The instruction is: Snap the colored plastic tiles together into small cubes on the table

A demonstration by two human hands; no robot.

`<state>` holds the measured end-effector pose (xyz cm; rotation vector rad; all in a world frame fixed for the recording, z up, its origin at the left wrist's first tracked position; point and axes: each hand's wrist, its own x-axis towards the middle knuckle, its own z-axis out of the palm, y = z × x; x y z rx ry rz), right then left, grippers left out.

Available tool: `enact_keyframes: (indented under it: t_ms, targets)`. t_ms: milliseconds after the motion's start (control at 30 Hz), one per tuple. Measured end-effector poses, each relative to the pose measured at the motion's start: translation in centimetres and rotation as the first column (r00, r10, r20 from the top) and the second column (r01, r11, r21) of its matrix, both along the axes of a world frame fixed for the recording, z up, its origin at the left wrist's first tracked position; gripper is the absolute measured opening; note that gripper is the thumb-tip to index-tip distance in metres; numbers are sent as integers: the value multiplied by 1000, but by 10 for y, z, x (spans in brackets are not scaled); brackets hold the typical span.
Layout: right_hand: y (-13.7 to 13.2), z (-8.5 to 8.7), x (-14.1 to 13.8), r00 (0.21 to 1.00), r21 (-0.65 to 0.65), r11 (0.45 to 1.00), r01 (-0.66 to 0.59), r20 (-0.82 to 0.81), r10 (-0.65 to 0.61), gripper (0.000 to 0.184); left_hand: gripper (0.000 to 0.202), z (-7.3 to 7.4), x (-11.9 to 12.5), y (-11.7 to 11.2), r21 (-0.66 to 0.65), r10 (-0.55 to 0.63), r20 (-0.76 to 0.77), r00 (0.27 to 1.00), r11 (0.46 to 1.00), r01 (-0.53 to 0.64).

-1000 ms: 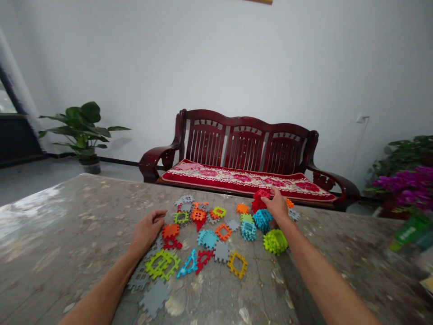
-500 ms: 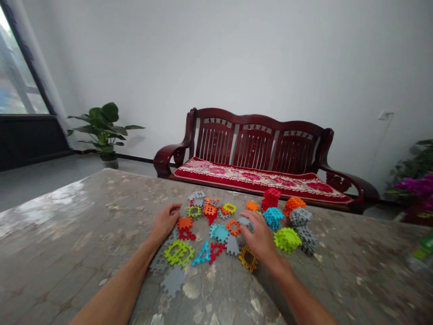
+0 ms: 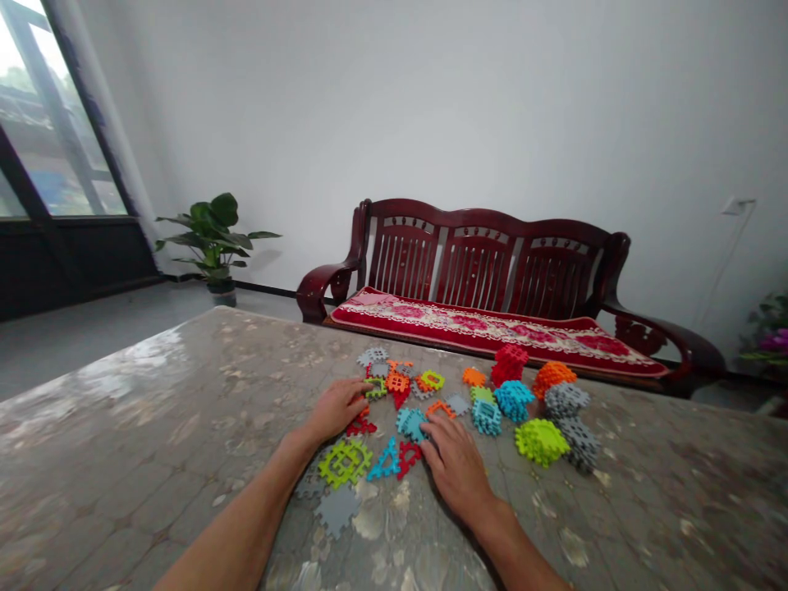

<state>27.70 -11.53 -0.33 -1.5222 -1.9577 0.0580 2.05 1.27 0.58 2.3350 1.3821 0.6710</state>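
Interlocking plastic building pieces with notched edges lie spread over the table between my hands. My left hand (image 3: 336, 412) has its fingers stretched forward and slightly bent, beside a green square frame (image 3: 375, 388) and partly over an orange piece. Red pieces (image 3: 362, 424) show below its thumb. My right hand (image 3: 456, 466) reaches over the pieces with fingers extended, the tips by a light blue piece (image 3: 410, 423) and an orange frame (image 3: 441, 408); what lies beneath the palm is hidden. Nearer me are a round green piece (image 3: 345, 463), a blue triangle (image 3: 386, 460) and a grey square (image 3: 338, 510).
On the right stand stacks sorted by colour: red (image 3: 509, 364), blue (image 3: 515, 400), orange (image 3: 554, 377), green (image 3: 541, 442) and grey (image 3: 577, 442). Past the patterned tabletop (image 3: 153, 427) is a wooden bench (image 3: 474, 254) with a red cover. A potted plant (image 3: 215, 234) stands at left.
My right hand has moved nearer me and left, uncovering a grey piece and light blue and green stacks. My left hand has shifted slightly nearer me, over the orange piece. The view has turned left.
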Motion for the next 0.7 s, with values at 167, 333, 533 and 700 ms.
enact_keyframes:
  t_ms: [167,333,533,700]
  targets:
    - [-3,3,-1,999,1,999,-33,11,33,23,35,6,0,1,-160,-43,211,977,984,78]
    - [-4,2,-2,999,11,999,-46,2,46,23,47,15,-5,10,-327,199,356,913,942,-78]
    - [-3,1,-2,998,57,997,-55,-23,57,24,42,25,-2,48,-209,253,191,949,954,-212]
    - [-4,0,-4,999,73,996,-46,-21,48,26,51,26,20,88,-17,173,-143,974,984,-177]
